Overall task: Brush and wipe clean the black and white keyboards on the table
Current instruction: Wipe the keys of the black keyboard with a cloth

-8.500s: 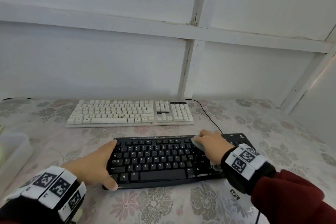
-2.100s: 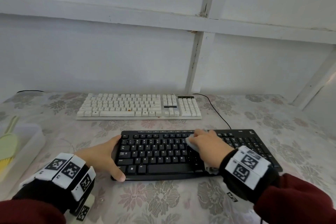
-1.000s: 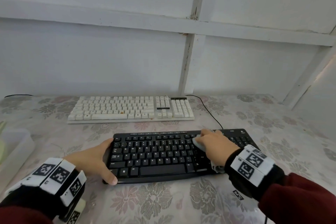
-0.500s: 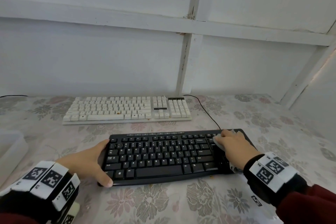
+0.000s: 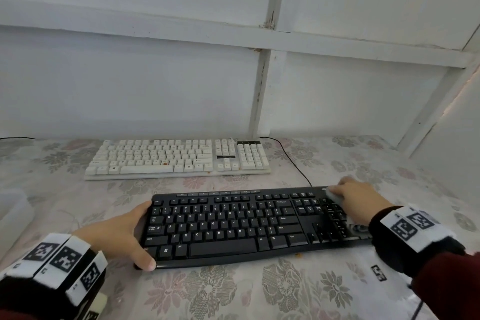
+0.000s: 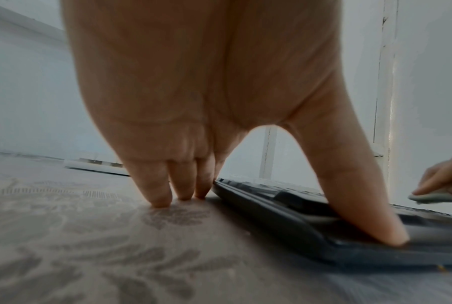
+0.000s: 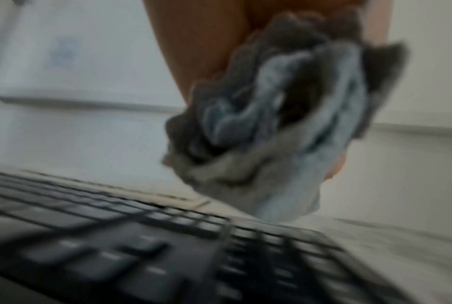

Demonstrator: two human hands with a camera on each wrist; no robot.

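Grey cloth (image 5: 335,196) bunches under our right hand (image 5: 359,199), whose curled fingers grip it and press it on the far right corner of the black keyboard (image 5: 233,226). Our left hand (image 5: 117,235) steadies the keyboard's left end, fingers straight with tips on the counter (image 5: 259,293) along the edge, thumb flat on the near corner. Beyond both hands lies the white keyboard (image 5: 176,158), untouched.

Two keyboards, one wiping cloth

Black keyboard (image 5: 233,223) lying flat nearest the person; white keyboard (image 5: 179,158) lying parallel behind it, apart; crumpled grey-blue cloth (image 5: 335,196) resting on the black keyboard's far right corner.
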